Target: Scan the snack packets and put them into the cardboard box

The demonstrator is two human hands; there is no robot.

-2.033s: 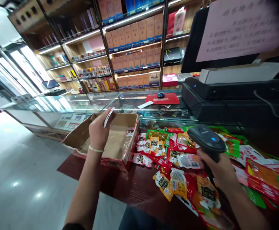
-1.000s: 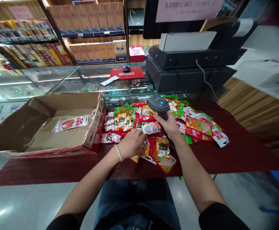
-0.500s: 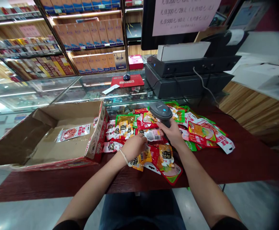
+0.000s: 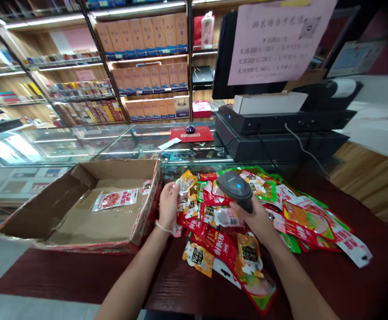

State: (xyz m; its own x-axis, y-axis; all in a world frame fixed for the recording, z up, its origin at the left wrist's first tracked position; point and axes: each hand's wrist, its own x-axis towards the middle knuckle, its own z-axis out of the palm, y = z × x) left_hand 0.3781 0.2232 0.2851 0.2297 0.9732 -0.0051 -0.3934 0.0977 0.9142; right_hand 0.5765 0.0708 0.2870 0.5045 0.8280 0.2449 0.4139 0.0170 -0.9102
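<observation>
My left hand (image 4: 169, 203) pinches a small yellow snack packet (image 4: 186, 181) by its edge, raised beside the right wall of the cardboard box (image 4: 81, 240). My right hand (image 4: 252, 218) is wrapped around the handle of a dark grey barcode scanner (image 4: 234, 186), its blue light lit. Under the scanner head and between my hands spreads a pile of red, green, yellow and white snack packets (image 4: 223, 244). Inside the box lie a white and red packet (image 4: 116, 200) and a smaller packet (image 4: 146, 186) against its right wall.
Behind the pile runs a glass display counter (image 4: 114, 144) with a red mat (image 4: 197, 134) and a mouse (image 4: 190, 129). A black cash drawer (image 4: 287, 144) and a monitor with a pink paper sign (image 4: 277, 42) stand at the back right. Shelves of boxes (image 4: 147, 38) line the wall.
My left hand has moved from the pile's front to its left side, lifting a yellow packet. The scanner stays in my right hand. The view has tilted up.
</observation>
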